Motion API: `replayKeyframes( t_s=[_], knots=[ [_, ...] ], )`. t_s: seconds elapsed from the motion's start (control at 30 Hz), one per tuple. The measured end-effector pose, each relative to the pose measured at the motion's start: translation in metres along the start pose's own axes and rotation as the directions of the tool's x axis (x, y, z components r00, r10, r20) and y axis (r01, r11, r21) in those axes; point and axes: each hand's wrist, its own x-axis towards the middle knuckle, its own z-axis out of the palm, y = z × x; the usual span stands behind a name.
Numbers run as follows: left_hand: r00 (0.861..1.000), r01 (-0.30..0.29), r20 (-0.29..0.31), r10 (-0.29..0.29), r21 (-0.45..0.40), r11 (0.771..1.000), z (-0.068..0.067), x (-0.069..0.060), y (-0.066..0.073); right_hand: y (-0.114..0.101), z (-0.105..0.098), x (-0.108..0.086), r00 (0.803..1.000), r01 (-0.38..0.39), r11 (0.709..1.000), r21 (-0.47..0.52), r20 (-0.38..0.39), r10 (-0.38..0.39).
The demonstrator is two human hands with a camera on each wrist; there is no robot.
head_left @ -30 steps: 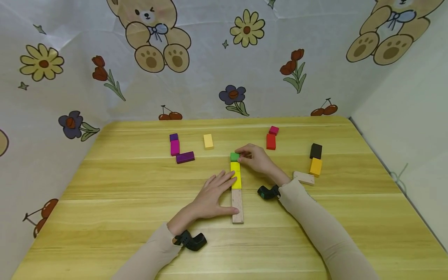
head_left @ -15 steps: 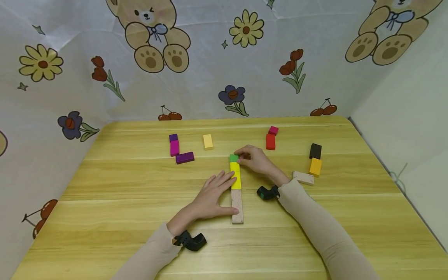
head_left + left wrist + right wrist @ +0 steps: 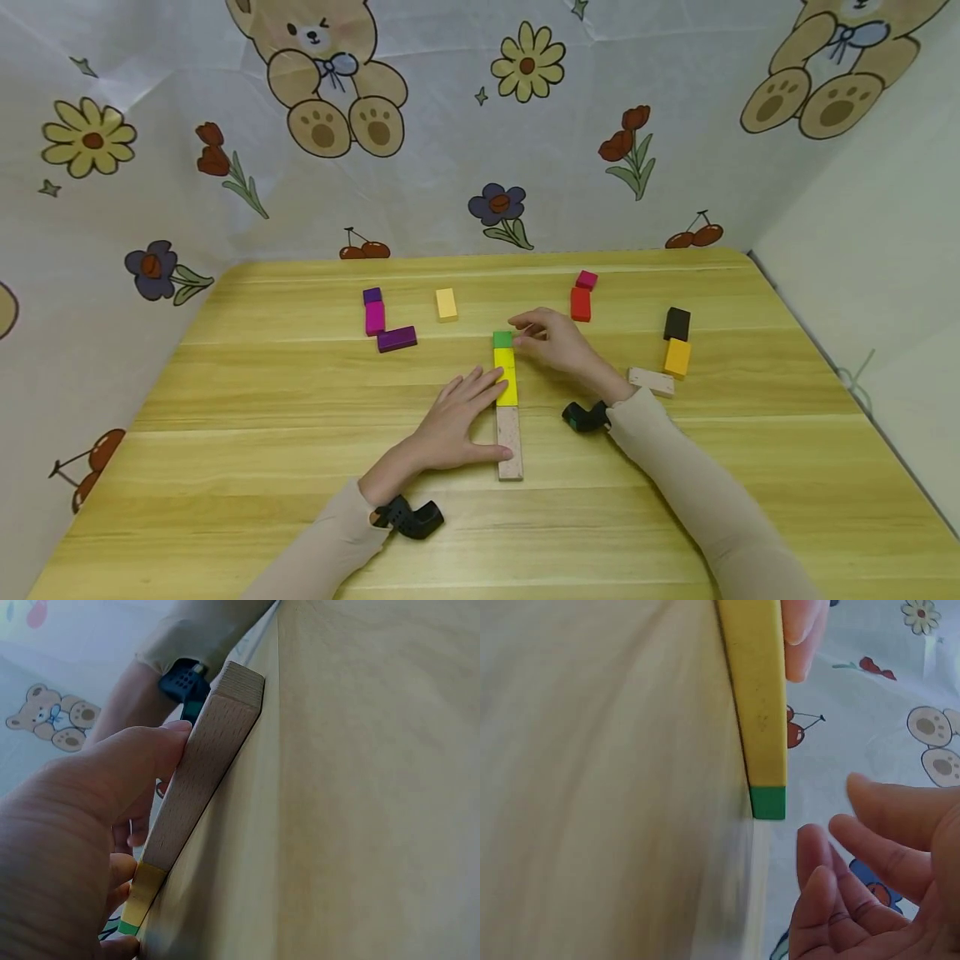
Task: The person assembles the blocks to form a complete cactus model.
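A plain wooden block, a yellow block and a small green block lie end to end in a straight row at mid-table. My left hand rests on this row from the left, its thumb on the wooden block and fingertips on the yellow one. In the left wrist view the thumb lies along the wooden block's top edge. Just right of the green block is my right hand. The right wrist view shows its thumb and fingers parted, holding nothing, with a gap to the green block.
Purple and magenta blocks lie at the back left, near a pale yellow block. Red and pink blocks touch at the back. On the right are a black block, an orange block and another plain wooden block.
The green block has slid slightly toward me, against the yellow block's end. My right hand has let go of it and moved a little right. The left hand stays put.
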Motion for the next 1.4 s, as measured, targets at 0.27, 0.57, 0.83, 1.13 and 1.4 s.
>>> replayKeyframes(
  t_s=[0.27,0.57,0.83,1.13,1.4],
  knots=[
    [1.000,-0.005,-0.016,0.005,-0.004,1.000,-0.001,-0.001,0.000,0.005,-0.030,-0.034,0.998,0.001,1.000,-0.018,-0.060,-0.002],
    [1.000,-0.003,-0.015,0.003,-0.010,1.000,0.000,-0.002,-0.001,0.034,-0.075,-0.091,0.984,-0.043,0.996,-0.083,-0.176,0.028],
    [1.000,-0.003,-0.010,0.003,-0.006,1.000,0.001,-0.001,-0.002,0.055,-0.099,-0.129,0.972,-0.107,0.982,-0.155,-0.224,0.070],
    [1.000,-0.004,-0.011,0.004,-0.001,1.000,0.003,0.000,-0.003,0.066,-0.108,-0.146,0.962,-0.185,0.960,-0.209,-0.239,0.133],
    [1.000,-0.010,-0.013,0.010,0.003,1.000,0.002,0.000,-0.003,0.066,-0.107,-0.149,0.951,-0.265,0.938,-0.222,-0.219,0.217]
  ],
)
